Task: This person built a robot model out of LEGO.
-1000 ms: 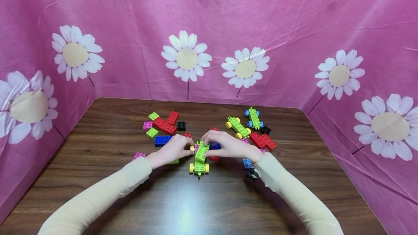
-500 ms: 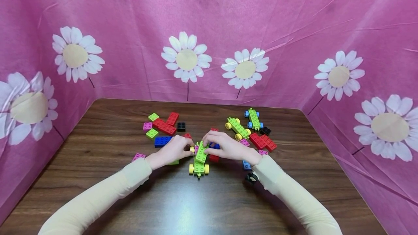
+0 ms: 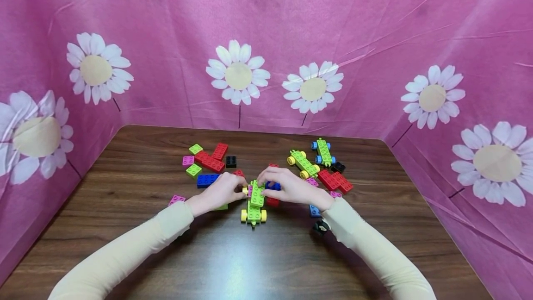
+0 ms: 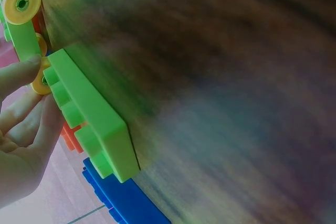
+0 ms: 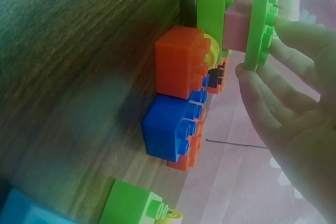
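Note:
A lime-green toy car base (image 3: 253, 215) with yellow wheels stands mid-table, pointing away from me. On it sits a pink building brick (image 5: 238, 23), topped by a flat lime-green brick (image 3: 257, 194). My left hand (image 3: 222, 191) pinches a far yellow wheel (image 4: 40, 83) of the base between thumb and fingers. From the other side, my right hand (image 3: 289, 185) holds the flat green brick by its edges, fingertips on its studs and end. In the right wrist view this brick lies above the pink one; whether their studs are fully pressed together I cannot tell.
Left of the car are a blue brick (image 3: 207, 180), red bricks (image 3: 210, 161) and a lime-green brick (image 4: 97, 121) under my left hand. Two more car bases, one yellow-wheeled (image 3: 304, 163) and one blue-wheeled (image 3: 323, 152), stand back right, near red bricks (image 3: 335, 180).
The flat green brick has turned slightly and now lies nearly in line with the car base. My left hand has kept its place, and my right has barely shifted.

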The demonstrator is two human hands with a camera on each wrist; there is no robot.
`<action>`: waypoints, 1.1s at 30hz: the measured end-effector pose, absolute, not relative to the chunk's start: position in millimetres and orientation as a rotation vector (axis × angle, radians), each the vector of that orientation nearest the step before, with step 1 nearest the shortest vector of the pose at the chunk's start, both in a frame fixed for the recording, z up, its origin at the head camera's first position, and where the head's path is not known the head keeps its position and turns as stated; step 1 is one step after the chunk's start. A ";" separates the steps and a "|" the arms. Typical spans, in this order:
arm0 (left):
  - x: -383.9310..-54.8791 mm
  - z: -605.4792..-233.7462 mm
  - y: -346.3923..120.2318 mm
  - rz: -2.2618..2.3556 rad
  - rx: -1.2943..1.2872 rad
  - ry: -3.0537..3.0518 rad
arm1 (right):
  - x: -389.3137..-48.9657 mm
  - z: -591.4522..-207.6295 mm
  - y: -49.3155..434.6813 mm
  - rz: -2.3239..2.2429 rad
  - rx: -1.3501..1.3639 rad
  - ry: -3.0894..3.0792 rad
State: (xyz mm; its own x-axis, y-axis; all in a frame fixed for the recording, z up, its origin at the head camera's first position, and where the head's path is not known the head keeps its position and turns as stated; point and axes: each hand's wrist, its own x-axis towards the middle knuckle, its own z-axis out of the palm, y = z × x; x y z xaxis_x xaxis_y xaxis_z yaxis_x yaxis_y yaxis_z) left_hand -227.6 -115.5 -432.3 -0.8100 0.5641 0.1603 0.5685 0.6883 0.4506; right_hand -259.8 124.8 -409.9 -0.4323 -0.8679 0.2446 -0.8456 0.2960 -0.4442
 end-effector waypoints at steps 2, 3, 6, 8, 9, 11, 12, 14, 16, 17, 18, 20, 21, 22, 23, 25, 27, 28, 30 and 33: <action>-227.4 -432.2 -115.5 -0.772 -0.965 -2.877 | -259.8 -410.1 124.9 -0.816 -1.643 2.492; -227.3 -432.1 -115.5 -0.772 -0.965 -2.877 | -259.8 -410.3 124.8 -0.816 -1.638 2.493; -226.8 -432.1 -115.6 -0.776 -0.968 -2.875 | -259.3 -410.5 124.3 -0.825 -1.605 2.493; -226.6 -432.2 -115.6 -0.777 -0.965 -2.879 | -259.1 -410.4 124.0 -0.831 -1.591 2.495; -226.7 -432.2 -115.6 -0.777 -0.964 -2.879 | -258.9 -410.2 123.8 -0.834 -1.589 2.495; -227.0 -432.5 -115.6 -0.773 -0.963 -2.879 | -258.7 -409.7 123.5 -0.841 -1.597 2.494; -227.1 -432.6 -115.6 -0.771 -0.961 -2.879 | -258.5 -409.5 123.4 -0.839 -1.607 2.495; -227.4 -432.5 -115.6 -0.766 -0.962 -2.878 | -258.4 -409.3 123.3 -0.841 -1.628 2.495; -227.7 -432.5 -115.5 -0.761 -0.962 -2.877 | -258.4 -409.5 122.9 -0.842 -1.646 2.496; -227.8 -432.4 -115.4 -0.759 -0.959 -2.879 | -258.4 -409.4 122.4 -0.846 -1.648 2.493; -227.9 -432.4 -115.3 -0.756 -0.957 -2.882 | -258.4 -409.6 121.9 -0.846 -1.655 2.491; -228.1 -432.5 -115.0 -0.753 -0.953 -2.888 | -258.2 -409.9 120.5 -0.847 -1.666 2.485; -228.2 -432.5 -114.8 -0.752 -0.952 -2.891 | -257.9 -410.0 119.7 -0.847 -1.666 2.480; -228.2 -432.5 -114.7 -0.753 -0.950 -2.894 | -257.5 -410.0 119.1 -0.850 -1.666 2.474; -228.3 -432.6 -114.6 -0.754 -0.950 -2.897 | -257.2 -410.1 118.6 -0.853 -1.665 2.470; -228.3 -432.6 -114.3 -0.757 -0.949 -2.899 | -256.3 -410.1 117.9 -0.856 -1.663 2.471; -228.4 -432.8 -114.3 -0.755 -0.947 -2.900 | -255.8 -410.6 117.6 -0.862 -1.659 2.476; -228.4 -432.8 -114.3 -0.755 -0.946 -2.900 | -255.5 -410.8 117.4 -0.863 -1.659 2.481; -228.5 -432.8 -114.4 -0.757 -0.945 -2.901 | -254.9 -411.0 116.9 -0.861 -1.654 2.495; -228.8 -433.0 -114.6 -0.753 -0.943 -2.903 | -253.6 -410.7 116.3 -0.872 -1.609 2.517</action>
